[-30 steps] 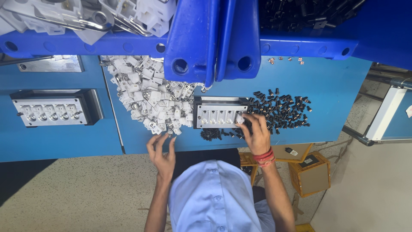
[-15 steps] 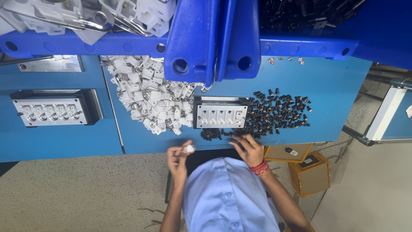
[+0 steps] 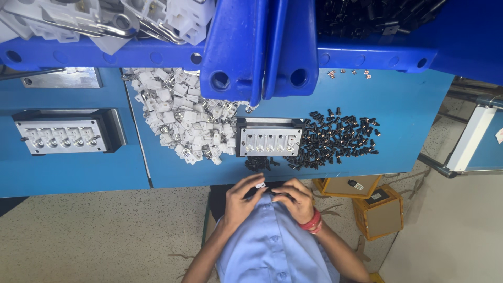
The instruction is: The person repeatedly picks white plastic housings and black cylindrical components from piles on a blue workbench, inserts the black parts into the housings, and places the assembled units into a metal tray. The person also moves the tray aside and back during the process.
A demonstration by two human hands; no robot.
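Left hand point(image 3: 242, 199) pinches white part point(image 3: 260, 185) (right hand point(image 3: 294, 199) touching).

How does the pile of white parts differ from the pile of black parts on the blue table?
The white parts lie left of the metal fixture, the black parts right of it. The white parts look bigger and heaped; the black parts look smaller and scattered flat. Both lie loose on the blue table.

Small white part point(image 3: 260, 185) between both hands
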